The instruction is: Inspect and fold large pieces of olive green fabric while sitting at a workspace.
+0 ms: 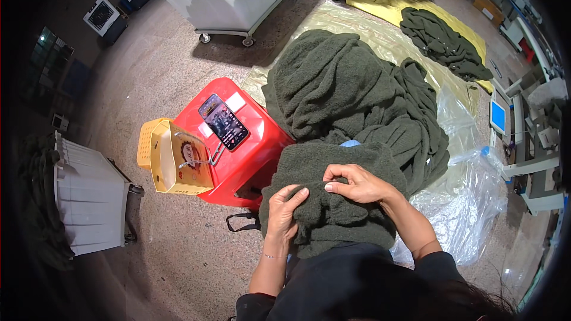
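Observation:
A dark green knitted piece (333, 169) lies across my lap. My left hand (284, 211) pinches a fold of it between thumb and fingers. To the right of that, my right hand (354, 183) has thumb and forefinger pressed together on the same knit. A short stretch of fabric lies between the two hands. Whether the fingertips hold anything small besides the cloth is hidden. Just beyond my lap rises a large heap of the same green knitwear (333, 77), spread over plastic sheeting.
On my left stands a red plastic stool (262, 128) with a phone (223, 122) and a yellow box (172, 157). Grey wheeled bins (232, 0) stand ahead, another bin (92, 196) at far left. Clear plastic film (464, 208) and a machine with a blue screen (498, 117) are at right.

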Demonstrator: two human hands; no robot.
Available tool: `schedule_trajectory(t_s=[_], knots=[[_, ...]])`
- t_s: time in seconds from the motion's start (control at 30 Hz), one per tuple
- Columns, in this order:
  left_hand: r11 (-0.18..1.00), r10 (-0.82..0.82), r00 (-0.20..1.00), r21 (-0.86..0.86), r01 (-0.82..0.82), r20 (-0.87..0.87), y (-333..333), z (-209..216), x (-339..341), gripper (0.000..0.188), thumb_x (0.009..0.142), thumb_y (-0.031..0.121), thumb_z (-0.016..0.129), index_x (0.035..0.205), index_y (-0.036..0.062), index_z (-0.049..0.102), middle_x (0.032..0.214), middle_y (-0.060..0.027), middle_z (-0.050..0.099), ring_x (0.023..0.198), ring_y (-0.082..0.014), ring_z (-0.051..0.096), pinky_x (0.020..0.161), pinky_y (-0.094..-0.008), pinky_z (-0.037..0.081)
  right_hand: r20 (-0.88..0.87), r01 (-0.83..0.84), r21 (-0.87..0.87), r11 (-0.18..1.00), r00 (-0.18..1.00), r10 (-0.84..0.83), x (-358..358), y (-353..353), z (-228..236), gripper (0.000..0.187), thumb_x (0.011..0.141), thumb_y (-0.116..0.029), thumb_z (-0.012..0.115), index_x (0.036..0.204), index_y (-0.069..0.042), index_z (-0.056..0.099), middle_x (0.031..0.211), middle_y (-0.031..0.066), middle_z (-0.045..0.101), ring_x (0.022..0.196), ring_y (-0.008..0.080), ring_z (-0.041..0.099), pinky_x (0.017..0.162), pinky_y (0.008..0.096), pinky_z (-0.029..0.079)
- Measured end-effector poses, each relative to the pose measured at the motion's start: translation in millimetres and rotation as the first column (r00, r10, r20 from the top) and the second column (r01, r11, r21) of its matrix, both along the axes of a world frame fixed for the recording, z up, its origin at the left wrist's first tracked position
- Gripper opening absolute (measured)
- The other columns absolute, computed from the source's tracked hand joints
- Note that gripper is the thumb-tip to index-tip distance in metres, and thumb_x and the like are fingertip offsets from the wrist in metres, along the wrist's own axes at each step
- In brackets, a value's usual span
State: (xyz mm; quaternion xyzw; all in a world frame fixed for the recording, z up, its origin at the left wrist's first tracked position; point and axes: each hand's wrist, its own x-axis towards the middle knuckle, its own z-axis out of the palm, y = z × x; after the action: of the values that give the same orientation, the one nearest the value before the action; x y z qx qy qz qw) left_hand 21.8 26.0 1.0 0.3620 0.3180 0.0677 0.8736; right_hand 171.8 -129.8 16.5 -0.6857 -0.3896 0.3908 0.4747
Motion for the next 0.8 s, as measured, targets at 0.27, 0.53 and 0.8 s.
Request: schedule_trajectory(t_s=[0.27,0.53,0.8], knots=[[1.000,0.029,0.999,-0.001,-0.029,0.020,-3.5,-1.1,-0.2,0.011,0.082,-0.003,0.067,0.092,-0.0010,0.065,0.088,-0.0063,0.067,0.078,-0.0106,0.063,0.072,-0.0225,0.051,0.114,0.017,0.040,0.999,0.993,-0.021,-4.7,1.9,3.3,0.025,0.087,-0.025,0.062,0.096,-0.003,0.061,0.083,0.0092,0.062,0.075,0.0215,0.059,0.068,0.0336,0.046],[0.972,-0.144,0.990,0.191,0.140,0.009,-3.6,-5.2,0.0,0.012,0.081,-0.002,0.067,0.093,-0.0011,0.065,0.084,-0.0014,0.065,0.074,-0.0047,0.058,0.068,-0.0188,0.046,0.169,0.127,0.118,0.985,0.975,-0.146,-14.3,16.8,4.7,0.018,0.082,-0.020,0.065,0.087,-0.003,0.067,0.080,0.0071,0.064,0.070,0.0193,0.060,0.065,0.0317,0.046],[0.984,-0.180,0.983,0.008,0.180,0.026,-4.1,0.2,2.2,0.013,0.083,-0.001,0.067,0.095,-0.0006,0.064,0.087,-0.0015,0.065,0.074,-0.0045,0.058,0.070,-0.0192,0.047,-0.214,0.258,-0.010,0.966,0.943,-0.254,-12.3,18.6,-9.9,0.018,0.084,-0.015,0.065,0.078,0.001,0.067,0.067,-0.0021,0.060,0.067,0.0042,0.050,0.063,0.0230,0.041]])
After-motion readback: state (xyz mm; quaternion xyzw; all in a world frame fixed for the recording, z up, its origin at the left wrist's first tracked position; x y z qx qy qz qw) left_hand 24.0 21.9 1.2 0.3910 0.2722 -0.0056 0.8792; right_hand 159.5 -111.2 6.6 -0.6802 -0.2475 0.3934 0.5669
